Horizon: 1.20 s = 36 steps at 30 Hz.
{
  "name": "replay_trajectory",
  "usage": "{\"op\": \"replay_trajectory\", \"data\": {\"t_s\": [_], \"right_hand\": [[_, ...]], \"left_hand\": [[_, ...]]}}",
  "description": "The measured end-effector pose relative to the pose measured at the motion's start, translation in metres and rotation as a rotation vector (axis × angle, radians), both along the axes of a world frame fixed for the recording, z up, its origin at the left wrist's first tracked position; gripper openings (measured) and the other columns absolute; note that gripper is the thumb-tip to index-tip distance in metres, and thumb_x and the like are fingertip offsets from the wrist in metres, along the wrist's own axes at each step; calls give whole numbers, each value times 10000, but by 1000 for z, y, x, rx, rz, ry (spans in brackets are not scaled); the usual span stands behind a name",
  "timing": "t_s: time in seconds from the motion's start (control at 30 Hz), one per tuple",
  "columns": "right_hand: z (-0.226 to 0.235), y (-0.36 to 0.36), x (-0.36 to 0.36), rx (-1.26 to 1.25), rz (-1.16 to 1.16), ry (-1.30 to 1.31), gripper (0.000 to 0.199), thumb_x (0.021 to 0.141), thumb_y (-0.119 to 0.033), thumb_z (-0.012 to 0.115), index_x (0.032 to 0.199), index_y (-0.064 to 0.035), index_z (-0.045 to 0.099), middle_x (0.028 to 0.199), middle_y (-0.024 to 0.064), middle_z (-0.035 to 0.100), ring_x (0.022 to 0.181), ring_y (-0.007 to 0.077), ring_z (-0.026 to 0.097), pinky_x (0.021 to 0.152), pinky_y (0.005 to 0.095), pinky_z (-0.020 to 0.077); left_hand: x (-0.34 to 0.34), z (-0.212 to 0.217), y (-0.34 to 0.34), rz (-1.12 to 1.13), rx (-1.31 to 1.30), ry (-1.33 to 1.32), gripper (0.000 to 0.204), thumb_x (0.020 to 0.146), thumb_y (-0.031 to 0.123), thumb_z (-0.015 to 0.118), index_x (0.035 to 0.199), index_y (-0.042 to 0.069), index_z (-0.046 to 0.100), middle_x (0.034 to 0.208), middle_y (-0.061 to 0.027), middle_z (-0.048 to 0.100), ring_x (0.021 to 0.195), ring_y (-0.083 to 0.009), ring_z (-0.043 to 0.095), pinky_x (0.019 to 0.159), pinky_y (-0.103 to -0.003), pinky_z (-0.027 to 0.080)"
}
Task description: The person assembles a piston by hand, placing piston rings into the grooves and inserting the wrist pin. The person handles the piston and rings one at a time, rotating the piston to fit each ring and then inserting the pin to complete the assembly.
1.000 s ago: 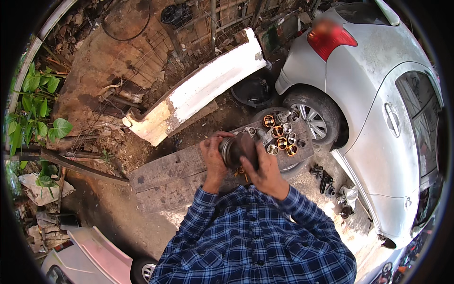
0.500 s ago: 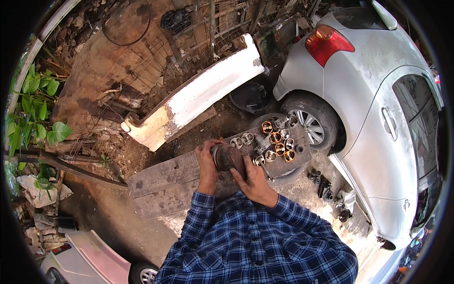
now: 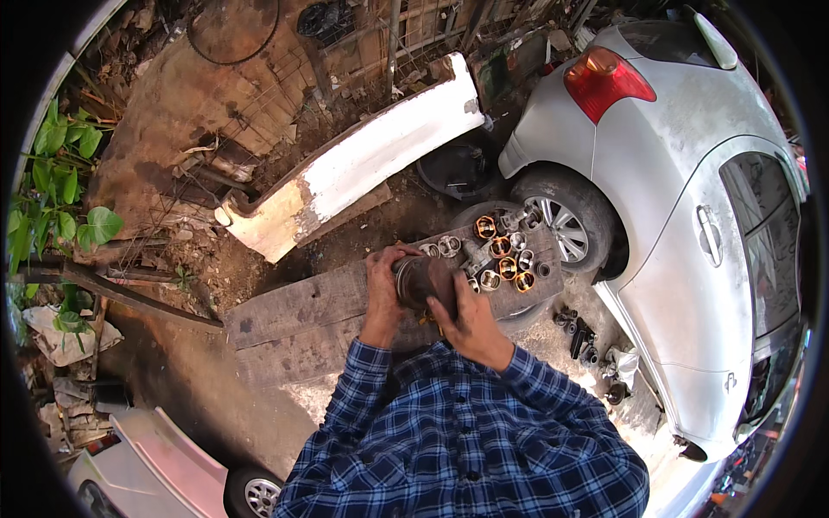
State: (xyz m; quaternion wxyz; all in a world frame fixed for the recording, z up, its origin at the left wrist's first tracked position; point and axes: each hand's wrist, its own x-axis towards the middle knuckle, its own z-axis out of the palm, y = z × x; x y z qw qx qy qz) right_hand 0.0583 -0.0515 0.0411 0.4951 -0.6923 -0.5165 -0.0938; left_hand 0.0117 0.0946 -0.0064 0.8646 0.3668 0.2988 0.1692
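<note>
My left hand [image 3: 381, 289] is wrapped around a dirty metal piston [image 3: 403, 281] with grooves around its end, held above a wooden board. Against the piston's side, my right hand [image 3: 477, 324] presses a dark brown sheet-like piece [image 3: 432, 278]; whether it is sandpaper or cloth I cannot tell. My right fingers are bent over it, partly hiding it. Just beyond my hands, several pistons stand on the board, some plain grey [image 3: 490, 280] and some with an orange look inside [image 3: 524, 281]. Two more grey pistons [image 3: 449, 246] sit close to my left fingers.
The worn wooden board [image 3: 289, 324] runs across in front of me. Behind it lie a white bumper [image 3: 380, 168] and a black basin [image 3: 453, 173]. A silver car [image 3: 648, 198] stands at the right, with dark metal parts [image 3: 580, 341] on the ground beside it. A pinkish car [image 3: 177, 466] is at lower left.
My right hand has shifted slightly right and down, with its fingers bent further over the brown piece. My left hand keeps its hold on the piston. The whole view has shifted slightly.
</note>
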Motion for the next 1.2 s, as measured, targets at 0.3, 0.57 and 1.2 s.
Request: {"op": "replay_trajectory", "data": {"t_s": [0.3,0.57,1.2], "right_hand": [[0,-1,3,-98,0,20,778,874,-39,685,1441,96,169,852,312,618,647,465,629,529,482,502],[-9,-1,4,-94,-6,69,795,876,-47,687,1457,90,162,841,288,635,647,454,641,522,480,502],[2,7,-2,-131,136,55,633,928,-126,649,1378,125,281,942,305,629,721,450,658,588,453,545]], "left_hand": [[1,2,5,-54,-104,-111,210,925,191,556,999,-4,579,1078,-118,564,1000,-233,585,881,-336,501],[0,1,7,30,-57,-60,301,993,256,480,952,-17,600,1040,-121,555,942,-236,583,863,-352,508],[-24,-11,14,15,96,28,253,939,247,507,1050,29,573,1099,-135,593,1041,-237,598,856,-373,553]]}}
